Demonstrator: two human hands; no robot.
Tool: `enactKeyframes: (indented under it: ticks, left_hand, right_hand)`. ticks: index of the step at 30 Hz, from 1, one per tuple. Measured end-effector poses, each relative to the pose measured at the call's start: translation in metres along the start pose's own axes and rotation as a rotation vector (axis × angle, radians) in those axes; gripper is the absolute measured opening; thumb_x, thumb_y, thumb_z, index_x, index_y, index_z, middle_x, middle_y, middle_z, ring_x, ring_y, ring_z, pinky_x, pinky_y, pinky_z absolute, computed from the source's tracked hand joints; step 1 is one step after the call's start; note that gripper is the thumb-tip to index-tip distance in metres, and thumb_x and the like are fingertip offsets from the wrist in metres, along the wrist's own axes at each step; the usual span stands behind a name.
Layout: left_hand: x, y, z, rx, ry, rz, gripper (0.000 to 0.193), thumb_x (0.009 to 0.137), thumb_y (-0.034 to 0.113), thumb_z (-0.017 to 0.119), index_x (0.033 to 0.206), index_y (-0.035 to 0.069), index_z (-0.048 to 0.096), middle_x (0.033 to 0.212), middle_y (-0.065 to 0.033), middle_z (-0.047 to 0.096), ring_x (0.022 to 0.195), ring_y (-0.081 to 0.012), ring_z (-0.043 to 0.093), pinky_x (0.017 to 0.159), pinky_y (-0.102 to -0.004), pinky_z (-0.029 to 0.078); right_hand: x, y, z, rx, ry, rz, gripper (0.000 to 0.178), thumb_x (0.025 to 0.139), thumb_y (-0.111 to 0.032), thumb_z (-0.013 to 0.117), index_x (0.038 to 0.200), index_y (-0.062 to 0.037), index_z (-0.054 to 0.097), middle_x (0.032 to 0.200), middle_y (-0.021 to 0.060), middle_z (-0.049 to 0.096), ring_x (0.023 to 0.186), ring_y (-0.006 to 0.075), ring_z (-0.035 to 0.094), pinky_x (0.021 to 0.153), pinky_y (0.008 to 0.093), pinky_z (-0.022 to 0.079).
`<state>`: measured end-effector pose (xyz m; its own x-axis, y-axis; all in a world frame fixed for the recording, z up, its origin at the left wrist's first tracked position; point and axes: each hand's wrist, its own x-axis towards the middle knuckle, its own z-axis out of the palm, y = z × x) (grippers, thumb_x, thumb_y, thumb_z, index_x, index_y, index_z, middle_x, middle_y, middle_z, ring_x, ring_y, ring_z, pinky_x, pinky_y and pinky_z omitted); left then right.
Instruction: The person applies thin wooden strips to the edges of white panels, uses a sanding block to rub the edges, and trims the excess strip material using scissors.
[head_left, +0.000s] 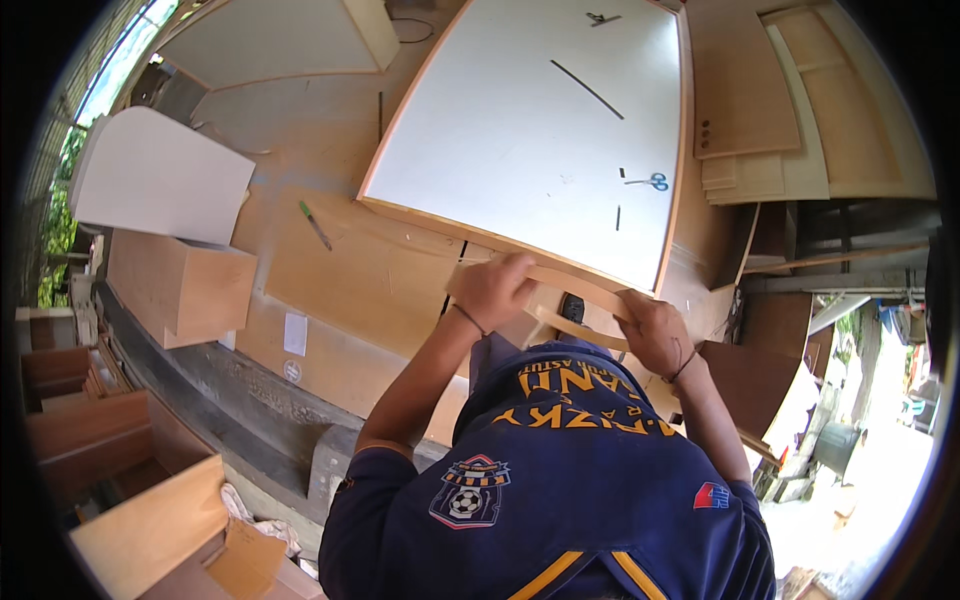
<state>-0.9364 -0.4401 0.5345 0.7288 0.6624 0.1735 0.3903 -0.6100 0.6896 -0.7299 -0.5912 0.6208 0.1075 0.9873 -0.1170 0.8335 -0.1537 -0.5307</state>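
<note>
The person leans over with both hands on a thin, wood-coloured edging strip (pixel 583 286), which stretches between them along the near edge of a large white panel (pixel 520 130). The left hand (pixel 493 291) has its fingers curled over the strip, knuckles up and fingertips close to the panel's rim; its palm side is hidden. The right hand (pixel 655 332) pinches the strip just beside the panel's near right corner, thumb and fingers closed on it. A second wood-coloured length (pixel 580 328) bows below the first between the hands, and whether the two are one piece cannot be told. Under them a dark shoe (pixel 573 307) shows.

On the white panel, which has a wood-coloured border, lie blue-handled scissors (pixel 655 181) near the right edge, with small dark pieces above and below them, a long thin dark strip (pixel 587 89) set diagonally, and a small dark metal tool (pixel 601 18) near the far end. To the left, a green-and-dark pen-like tool (pixel 315 225) rests on a brown board (pixel 350 290), and a white sheet of paper (pixel 295 334) lies farther toward the person. Beyond these stand a light wood box (pixel 185 285) and a pale rounded panel (pixel 165 175)
</note>
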Motion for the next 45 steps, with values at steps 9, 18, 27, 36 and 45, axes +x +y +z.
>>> enactKeyframes:
  ticks: [9, 18, 27, 36, 45]
  left_hand:
    - [-0.01, -0.087, -0.059, 0.256, -0.235, -0.616, 0.041, 0.084, 0.044, 0.056, 0.085, 0.003, 0.06, 0.077, -0.0145, 0.064, 0.073, -0.0318, 0.062, 0.065, -0.0399, 0.048]
    - [0.008, -0.078, -0.021, 0.156, -0.387, -0.567, 0.055, 0.081, 0.055, 0.053, 0.092, 0.003, 0.066, 0.077, -0.0177, 0.065, 0.076, -0.032, 0.063, 0.07, -0.0397, 0.048]
    - [0.029, -0.076, 0.017, 0.219, -0.525, -0.576, 0.045, 0.079, 0.047, 0.058, 0.094, 0.005, 0.065, 0.074, -0.0184, 0.064, 0.071, -0.0321, 0.063, 0.064, -0.0394, 0.047]
    - [0.026, -0.035, 0.028, 0.074, -0.339, -0.362, 0.039, 0.079, 0.042, 0.061, 0.093, 0.005, 0.06, 0.069, -0.013, 0.061, 0.071, -0.0302, 0.06, 0.063, -0.0397, 0.047]
    - [0.025, -0.01, 0.053, 0.216, -0.22, -0.408, 0.033, 0.086, 0.03, 0.049, 0.105, 0.004, 0.053, 0.102, -0.0156, 0.059, 0.087, -0.0331, 0.06, 0.073, -0.0442, 0.049]
  right_hand:
    - [-0.082, 0.138, -0.07, -0.048, 0.023, 0.427, 0.021, 0.086, -0.013, 0.048, 0.1, -0.0032, 0.059, 0.08, 0.0224, 0.061, 0.076, 0.0372, 0.06, 0.067, 0.0421, 0.046]
    - [-0.078, 0.088, -0.055, 0.287, 0.065, 0.463, 0.029, 0.087, -0.018, 0.056, 0.11, -0.0004, 0.058, 0.077, 0.011, 0.064, 0.07, 0.0168, 0.059, 0.067, 0.0293, 0.047]
    - [-0.055, 0.03, -0.02, 1.308, 0.124, 0.228, 0.052, 0.093, -0.014, 0.046, 0.14, -0.0091, 0.024, 0.08, 0.0106, 0.061, 0.056, 0.0139, 0.057, 0.051, 0.0243, 0.046]
    - [-0.036, 0.062, -0.059, 1.942, 0.609, 0.102, 0.044, 0.095, -0.037, 0.042, 0.121, -0.0021, 0.046, 0.111, 0.0125, 0.058, 0.07, 0.0089, 0.058, 0.049, 0.0196, 0.047]
    - [-0.02, 0.028, -0.077, 1.442, 0.498, -0.458, 0.099, 0.076, -0.06, 0.057, 0.141, 0.0011, 0.013, 0.141, 0.0212, 0.028, 0.106, 0.0223, 0.053, 0.065, 0.03, 0.05]
